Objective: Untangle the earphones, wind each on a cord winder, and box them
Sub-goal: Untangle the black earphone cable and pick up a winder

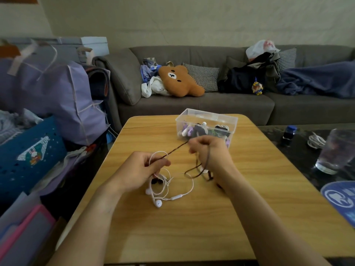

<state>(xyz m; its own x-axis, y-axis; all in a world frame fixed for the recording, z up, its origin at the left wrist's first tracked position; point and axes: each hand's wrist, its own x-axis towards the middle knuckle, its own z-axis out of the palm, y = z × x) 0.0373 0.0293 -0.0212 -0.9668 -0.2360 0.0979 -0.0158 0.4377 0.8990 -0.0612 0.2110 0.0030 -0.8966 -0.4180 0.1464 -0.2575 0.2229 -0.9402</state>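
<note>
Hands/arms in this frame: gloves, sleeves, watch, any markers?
Both bare. The left hand and right hand wear no gloves, and no rings show on the fingers. Both forearms are uncovered right down to the frame edge: no sleeves, watch, bracelets, tape or tracking markers in view.

Left hand (141,170): grips tangled white earphones (163,191) and a dark cord (177,148).
Right hand (210,152): curled round the dark cord, pulled taut between both hands.
Counter (172,233): wooden.
Clear box (206,124): behind the hands, holding wound earphones.
</note>
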